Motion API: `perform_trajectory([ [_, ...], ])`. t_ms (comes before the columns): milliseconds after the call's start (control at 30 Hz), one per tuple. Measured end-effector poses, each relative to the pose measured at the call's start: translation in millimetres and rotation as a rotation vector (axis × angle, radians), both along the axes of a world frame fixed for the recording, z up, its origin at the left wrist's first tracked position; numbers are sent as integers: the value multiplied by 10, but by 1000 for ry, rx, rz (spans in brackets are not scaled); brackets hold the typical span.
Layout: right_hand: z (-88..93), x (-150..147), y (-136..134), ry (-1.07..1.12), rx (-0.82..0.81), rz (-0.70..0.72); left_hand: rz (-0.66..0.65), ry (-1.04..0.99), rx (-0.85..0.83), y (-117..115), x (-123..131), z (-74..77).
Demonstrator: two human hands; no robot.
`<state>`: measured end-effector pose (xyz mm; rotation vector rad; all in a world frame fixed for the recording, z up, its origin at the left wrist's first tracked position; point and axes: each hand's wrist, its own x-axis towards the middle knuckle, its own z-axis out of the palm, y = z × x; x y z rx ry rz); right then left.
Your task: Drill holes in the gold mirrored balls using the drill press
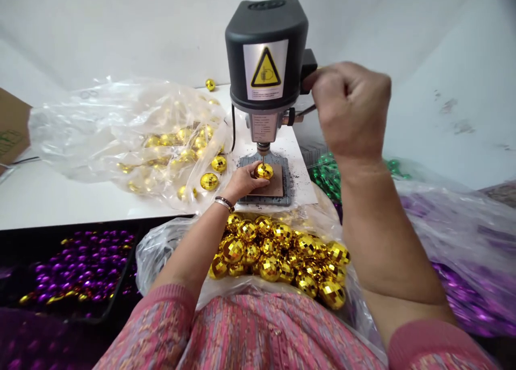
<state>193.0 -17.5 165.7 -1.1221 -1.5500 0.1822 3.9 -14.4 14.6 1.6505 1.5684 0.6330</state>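
A small black bench drill press [266,47] with a yellow warning triangle stands before me. Its thin drill bit [263,158] reaches down to the top of a gold mirror-faceted ball [264,171]. My left hand [244,182] pinches this ball from the left, on a brown board [276,187] over the grey drill base [287,171]. Closed in a fist, my right hand [350,106] is at the feed lever [308,110] on the press's right side. The lever's outer end is hidden behind the fingers.
In my lap, a clear plastic bag [161,251] holds many gold balls [270,268]. Another plastic bag [100,128] with gold balls lies left on the white table [121,206]. A black tray [116,300] holds purple beads [84,257]. Green beads [326,173] lie right.
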Motion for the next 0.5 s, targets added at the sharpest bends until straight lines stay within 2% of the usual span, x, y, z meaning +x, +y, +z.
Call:
perform_trajectory([
  [167, -319, -53, -249, -27, 49, -27, -2, -8, 10, 37, -16, -85],
  [333, -685, -4, -234, -168, 157, -99, -35, -12, 31, 60, -33, -135],
  [500, -866, 40, -170, -233, 301, -136, -24, -12, 29, 42, -44, -129],
])
